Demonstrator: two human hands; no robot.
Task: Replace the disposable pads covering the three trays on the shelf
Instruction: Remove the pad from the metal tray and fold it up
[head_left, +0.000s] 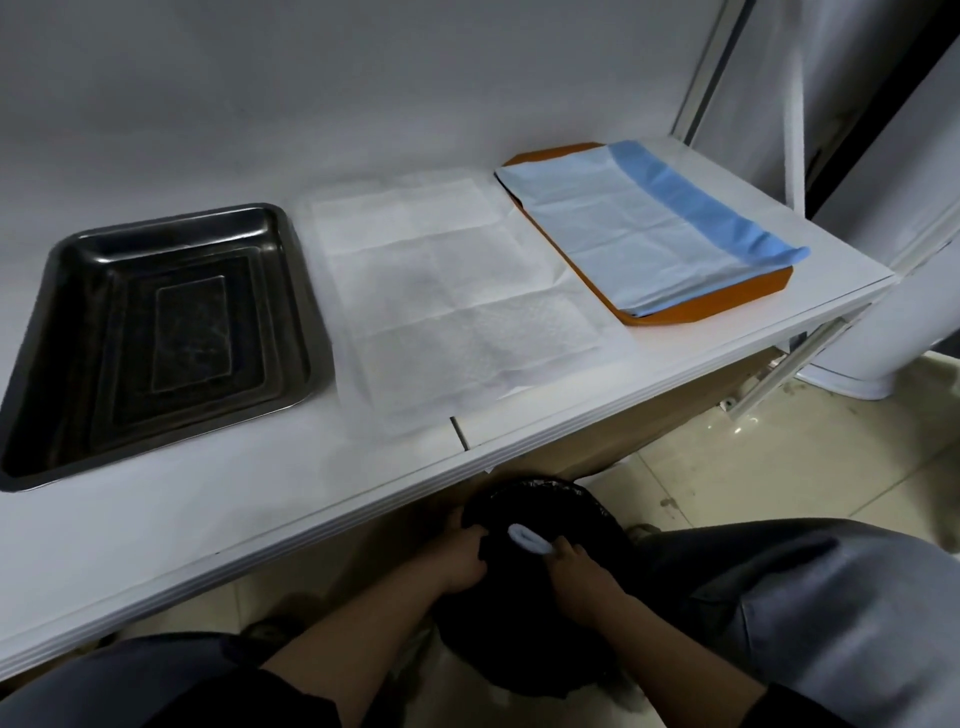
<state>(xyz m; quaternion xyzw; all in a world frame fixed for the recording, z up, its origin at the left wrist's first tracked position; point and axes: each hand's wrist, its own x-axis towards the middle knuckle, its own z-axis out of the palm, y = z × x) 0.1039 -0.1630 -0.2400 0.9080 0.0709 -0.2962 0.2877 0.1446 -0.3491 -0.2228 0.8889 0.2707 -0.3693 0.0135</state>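
Note:
A bare dark metal tray (52, 364) sits at the left of the white shelf (208, 519). In the middle lies a white pad (457, 312), spread flat; any tray under it is hidden. At the right an orange tray (727, 299) carries a pale blue pad (623, 218) with a darker blue edge. Below the shelf's front edge stands a bin with a black bag (524, 613). My left hand (457, 561) grips the bag's rim. My right hand (576, 564) pinches a crumpled white pad (527, 538) at the bag's mouth.
My knees in dark trousers flank the bin at the lower left and lower right. A metal shelf upright (711, 73) rises at the back right, with a white column (857, 338) beside it. Pale floor tiles (701, 467) lie under the shelf.

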